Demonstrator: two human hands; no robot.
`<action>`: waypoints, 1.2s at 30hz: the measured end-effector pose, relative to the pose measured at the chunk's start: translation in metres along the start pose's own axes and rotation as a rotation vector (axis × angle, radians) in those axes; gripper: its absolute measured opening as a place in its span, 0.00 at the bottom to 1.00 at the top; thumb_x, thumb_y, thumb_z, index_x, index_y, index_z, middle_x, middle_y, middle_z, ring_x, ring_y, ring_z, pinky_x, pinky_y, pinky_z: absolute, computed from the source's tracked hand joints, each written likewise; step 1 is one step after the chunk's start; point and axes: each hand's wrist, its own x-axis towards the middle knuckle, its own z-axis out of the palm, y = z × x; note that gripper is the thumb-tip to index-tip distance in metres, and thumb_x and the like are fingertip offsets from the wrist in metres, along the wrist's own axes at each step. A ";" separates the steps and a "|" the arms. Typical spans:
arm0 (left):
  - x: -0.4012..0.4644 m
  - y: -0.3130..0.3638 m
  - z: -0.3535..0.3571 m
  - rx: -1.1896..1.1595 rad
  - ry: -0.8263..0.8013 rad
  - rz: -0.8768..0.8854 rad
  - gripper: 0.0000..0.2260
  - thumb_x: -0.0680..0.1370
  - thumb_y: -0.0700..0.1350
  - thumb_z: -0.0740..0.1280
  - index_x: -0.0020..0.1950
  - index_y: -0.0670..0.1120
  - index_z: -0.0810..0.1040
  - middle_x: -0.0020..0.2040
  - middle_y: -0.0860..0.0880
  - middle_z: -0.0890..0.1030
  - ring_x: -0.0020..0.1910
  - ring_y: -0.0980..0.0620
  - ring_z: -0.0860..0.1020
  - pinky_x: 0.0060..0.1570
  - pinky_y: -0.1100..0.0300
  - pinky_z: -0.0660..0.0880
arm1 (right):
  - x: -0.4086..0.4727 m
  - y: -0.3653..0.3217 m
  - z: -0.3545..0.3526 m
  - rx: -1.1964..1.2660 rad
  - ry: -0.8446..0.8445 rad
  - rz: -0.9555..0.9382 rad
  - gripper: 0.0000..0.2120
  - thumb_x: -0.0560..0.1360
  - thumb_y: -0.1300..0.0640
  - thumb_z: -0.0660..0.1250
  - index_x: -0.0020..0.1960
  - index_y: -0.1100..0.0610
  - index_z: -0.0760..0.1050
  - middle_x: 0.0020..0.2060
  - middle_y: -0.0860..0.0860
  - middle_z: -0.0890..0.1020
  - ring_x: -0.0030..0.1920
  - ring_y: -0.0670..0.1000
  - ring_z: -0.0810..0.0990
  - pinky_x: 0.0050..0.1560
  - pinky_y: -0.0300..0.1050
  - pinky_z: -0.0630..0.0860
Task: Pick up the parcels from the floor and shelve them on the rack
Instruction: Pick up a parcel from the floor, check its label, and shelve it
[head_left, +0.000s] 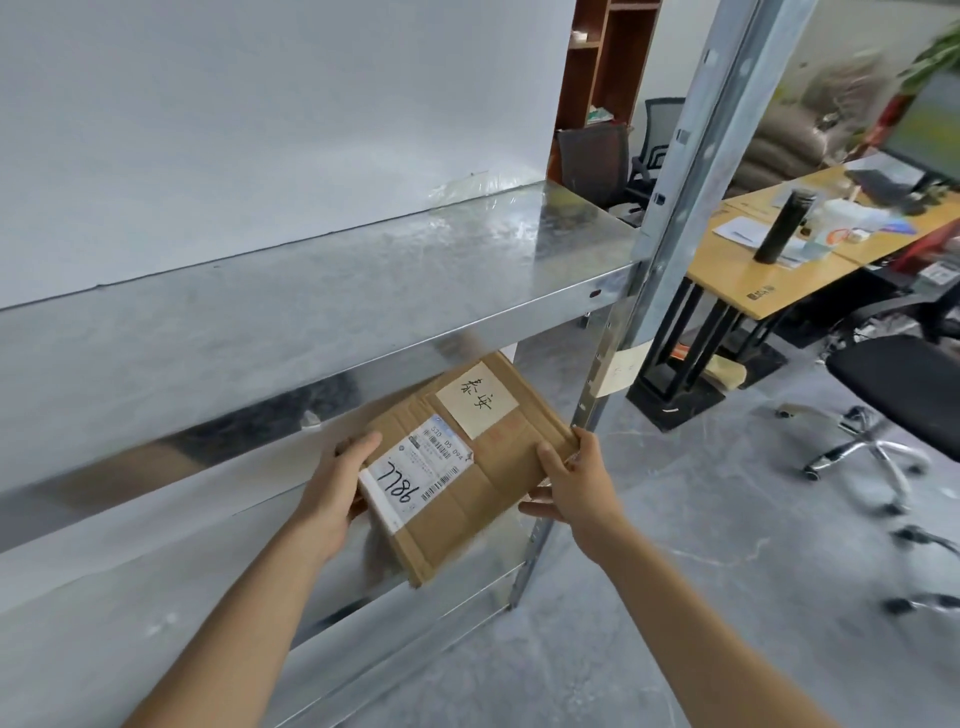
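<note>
Both hands (452, 483) grip parcel (470, 470) between them at rack (322, 291)

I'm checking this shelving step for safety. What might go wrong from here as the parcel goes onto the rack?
1. The parcel sits tilted, held by the left hand and right hand only at its edges; it may slip.
2. The right hand is close to the rack's upright post; knuckles may scrape it.
3. The upper shelf overhangs the parcel; its far edge may catch underneath.
</note>
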 end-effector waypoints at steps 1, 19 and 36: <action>0.003 -0.001 0.001 0.022 0.018 -0.004 0.17 0.80 0.48 0.70 0.67 0.43 0.76 0.51 0.40 0.87 0.45 0.42 0.84 0.42 0.53 0.79 | 0.003 0.000 0.004 -0.022 0.015 -0.003 0.25 0.84 0.51 0.65 0.78 0.46 0.60 0.57 0.51 0.77 0.51 0.60 0.88 0.44 0.58 0.88; 0.014 -0.012 0.026 0.065 0.148 0.113 0.10 0.78 0.56 0.71 0.54 0.51 0.79 0.58 0.44 0.87 0.56 0.45 0.84 0.63 0.43 0.80 | 0.001 0.018 0.007 -0.358 -0.048 -0.183 0.24 0.84 0.47 0.63 0.79 0.45 0.68 0.66 0.48 0.82 0.69 0.55 0.80 0.70 0.58 0.78; -0.208 -0.032 -0.090 -0.778 0.204 0.249 0.22 0.83 0.55 0.60 0.69 0.43 0.81 0.71 0.38 0.81 0.72 0.36 0.77 0.76 0.37 0.67 | -0.091 -0.033 0.015 0.606 -0.645 -0.011 0.22 0.84 0.42 0.58 0.75 0.47 0.76 0.72 0.55 0.81 0.70 0.60 0.81 0.74 0.64 0.72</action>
